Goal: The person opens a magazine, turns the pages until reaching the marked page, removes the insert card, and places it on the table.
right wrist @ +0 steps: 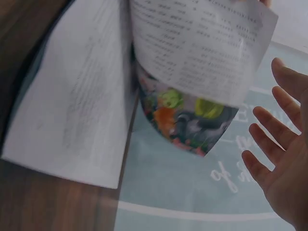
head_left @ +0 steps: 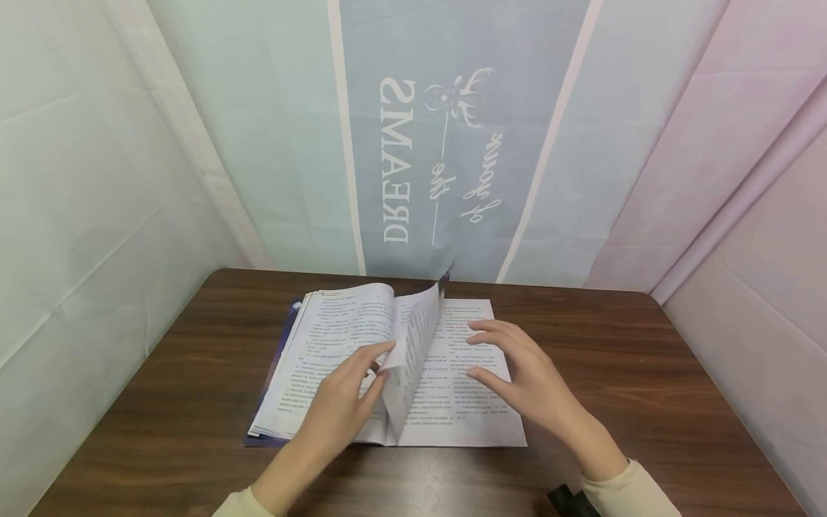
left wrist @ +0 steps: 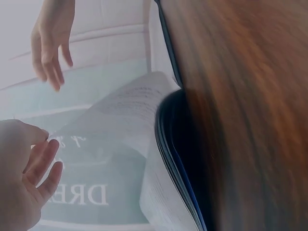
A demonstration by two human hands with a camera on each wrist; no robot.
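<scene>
Dark wood surface inside a pastel fabric booth. Left hand: fingers loosely curled, thumb and index tip holding a standing sheaf of pages up mid-turn. Right hand: fingers spread straight, resting on or just above the right-hand page. Open book lies near the far edge, centre-left. Step looks like page turning; next, lay the sheaf flat.
</scene>
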